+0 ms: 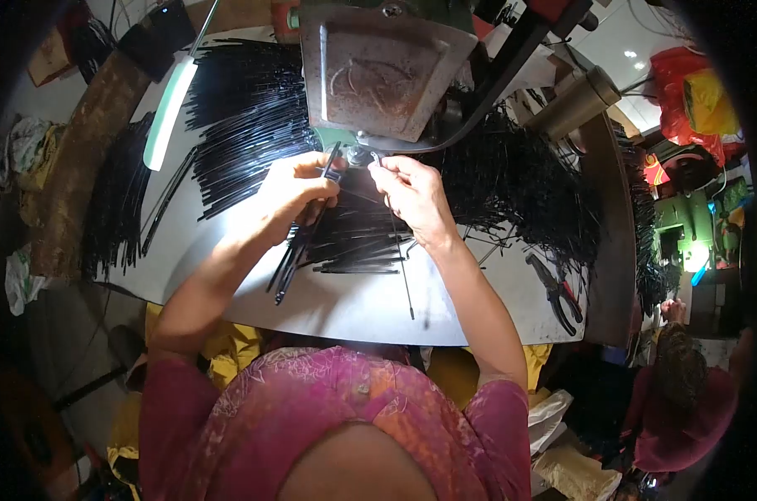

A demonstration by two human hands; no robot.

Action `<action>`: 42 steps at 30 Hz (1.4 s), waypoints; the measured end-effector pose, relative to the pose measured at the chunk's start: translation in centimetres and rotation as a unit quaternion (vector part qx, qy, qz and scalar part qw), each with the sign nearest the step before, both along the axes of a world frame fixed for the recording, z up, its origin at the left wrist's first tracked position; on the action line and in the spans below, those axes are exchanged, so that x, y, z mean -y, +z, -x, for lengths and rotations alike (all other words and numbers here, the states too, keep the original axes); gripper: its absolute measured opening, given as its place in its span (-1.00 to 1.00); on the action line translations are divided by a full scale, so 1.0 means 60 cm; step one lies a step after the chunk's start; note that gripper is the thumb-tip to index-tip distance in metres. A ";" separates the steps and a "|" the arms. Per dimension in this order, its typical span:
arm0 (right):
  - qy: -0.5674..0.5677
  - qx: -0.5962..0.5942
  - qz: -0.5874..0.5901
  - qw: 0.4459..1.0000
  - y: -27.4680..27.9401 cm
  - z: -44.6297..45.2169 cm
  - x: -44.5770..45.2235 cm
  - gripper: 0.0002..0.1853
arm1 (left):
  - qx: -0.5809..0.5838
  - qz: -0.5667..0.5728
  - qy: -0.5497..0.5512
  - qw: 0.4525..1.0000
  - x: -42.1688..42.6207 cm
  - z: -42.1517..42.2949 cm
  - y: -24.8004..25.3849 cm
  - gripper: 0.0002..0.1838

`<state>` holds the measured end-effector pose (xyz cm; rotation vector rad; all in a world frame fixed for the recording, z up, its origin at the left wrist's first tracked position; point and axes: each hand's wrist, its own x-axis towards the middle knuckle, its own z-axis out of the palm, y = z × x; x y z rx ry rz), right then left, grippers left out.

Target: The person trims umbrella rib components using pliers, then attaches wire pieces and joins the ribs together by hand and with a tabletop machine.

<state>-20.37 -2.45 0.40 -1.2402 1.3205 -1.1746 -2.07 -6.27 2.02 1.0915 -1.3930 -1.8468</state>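
Relief in an oval shape (377,88) is standing out on the rusty metal cover (428,63) just ahead of our hands, and we are finding its marks too worn to read. Far to the right of our hands, a red packet (655,169) is showing yellow marks too small for us to read.

Our left hand (307,188) is gripping a bunch of black rods (288,263), its fingers closed around them and the lower ends slanting back toward us. Our right hand (412,196) is pinching the upper end of a thin black rod (406,280) in a narrow grip, and the rod is trailing below that hand. A machine nose (360,156) is sitting between our two sets of fingertips.

Nearer to us than both hands, the white tabletop (370,305) is ending in a curved rim, and we are having open room between our forearms there. Ahead and left of the left hand, a rod pile (249,125) is crowding the surface; right of the right hand, a tangled heap (520,179) is doing the same. A smaller layer (357,242) is lying below and between our hands. Pliers (555,292) are resting right of our right forearm, near the rim, and a wooden board (610,234) is bounding the space beyond them.
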 end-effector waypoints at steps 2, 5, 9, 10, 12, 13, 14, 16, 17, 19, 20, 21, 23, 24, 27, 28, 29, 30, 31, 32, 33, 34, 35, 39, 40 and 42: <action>-0.024 0.034 -0.045 0.998 0.004 -0.005 0.006 -0.87 | -0.014 -0.004 0.001 1.000 0.001 0.004 0.001 -0.67; -0.019 0.083 -0.070 0.994 0.015 -0.010 0.007 -0.87 | -0.035 -0.034 0.011 0.999 0.001 0.007 0.005 -0.52; -0.007 0.091 -0.066 0.994 0.017 -0.012 0.010 -0.86 | -0.071 -0.063 0.009 0.995 0.002 0.007 0.006 -0.45; -0.008 0.102 -0.070 0.992 0.017 -0.013 0.010 -0.85 | -0.079 -0.071 0.008 0.994 0.002 0.007 0.005 -0.43; -0.010 0.111 -0.074 0.991 0.019 -0.013 0.010 -0.85 | -0.074 -0.072 0.003 0.995 0.003 0.007 0.004 -0.42; -0.011 0.113 -0.072 0.991 0.020 -0.014 0.009 -0.85 | -0.068 -0.073 -0.004 0.995 0.003 0.007 0.004 -0.42; -0.012 0.115 -0.070 0.991 0.021 -0.014 0.009 -0.84 | -0.069 -0.073 -0.003 0.995 0.003 0.007 0.004 -0.42; -0.012 0.119 -0.072 0.990 0.022 -0.014 0.009 -0.84 | -0.069 -0.075 -0.001 0.995 0.003 0.008 0.005 -0.38; -0.013 0.124 -0.074 0.989 0.022 -0.014 0.009 -0.84 | -0.070 -0.075 -0.001 0.995 0.003 0.008 0.007 -0.38; -0.008 0.129 -0.078 0.989 0.021 -0.014 0.010 -0.84 | -0.054 -0.073 -0.006 0.996 0.002 0.008 0.010 -0.35; -0.003 0.135 -0.081 0.987 0.020 -0.014 0.011 -0.83 | -0.054 -0.073 -0.006 0.996 0.003 0.007 0.008 -0.35; -0.002 0.135 -0.081 0.988 0.019 -0.013 0.011 -0.83 | -0.057 -0.074 -0.010 0.996 0.004 0.005 0.005 -0.34; 0.009 0.140 -0.075 0.987 0.018 -0.013 0.012 -0.83 | -0.060 -0.075 -0.015 0.995 0.005 0.004 0.001 -0.32; 0.009 0.140 -0.075 0.987 0.018 -0.014 0.012 -0.83 | -0.065 -0.075 -0.014 0.995 0.005 0.004 0.001 -0.32; 0.006 0.132 -0.070 0.989 0.021 -0.016 0.011 -0.83 | -0.069 -0.073 -0.015 0.995 0.004 0.004 0.001 -0.32; 0.006 0.132 -0.070 0.989 0.021 -0.017 0.011 -0.83 | -0.068 -0.071 -0.017 0.995 0.004 0.005 0.001 -0.32; 0.006 0.132 -0.071 0.989 0.021 -0.017 0.011 -0.83 | -0.069 -0.071 -0.016 0.995 0.003 0.005 0.001 -0.32; 0.007 0.131 -0.071 0.989 0.021 -0.017 0.011 -0.83 | -0.069 -0.074 -0.016 0.995 0.003 0.005 0.001 -0.32; 0.009 0.131 -0.068 0.989 0.020 -0.017 0.012 -0.83 | -0.069 -0.077 -0.016 0.995 0.003 0.005 0.001 -0.31; 0.011 0.131 -0.065 0.989 0.019 -0.017 0.012 -0.83 | -0.069 -0.077 -0.016 0.994 0.003 0.006 0.002 -0.31; 0.011 0.131 -0.065 0.989 0.020 -0.017 0.012 -0.83 | -0.071 -0.081 -0.016 0.994 0.004 0.006 0.003 -0.30; 0.009 0.125 -0.064 0.990 0.021 -0.018 0.012 -0.83 | -0.072 -0.086 -0.016 0.994 0.004 0.005 0.004 -0.30; 0.006 0.120 -0.062 0.991 0.021 -0.019 0.012 -0.82 | -0.072 -0.086 -0.016 0.994 0.005 0.005 0.002 -0.30; 0.006 0.116 -0.058 0.992 0.018 -0.019 0.016 -0.82 | -0.077 -0.076 -0.019 0.994 0.010 0.006 -0.007 -0.28; 0.006 0.115 -0.052 0.992 0.018 -0.020 0.017 -0.83 | -0.083 -0.076 -0.019 0.994 0.010 0.007 -0.008 -0.27; 0.005 0.114 -0.047 0.992 0.017 -0.021 0.018 -0.83 | -0.075 -0.074 -0.012 0.994 0.010 0.008 -0.006 -0.28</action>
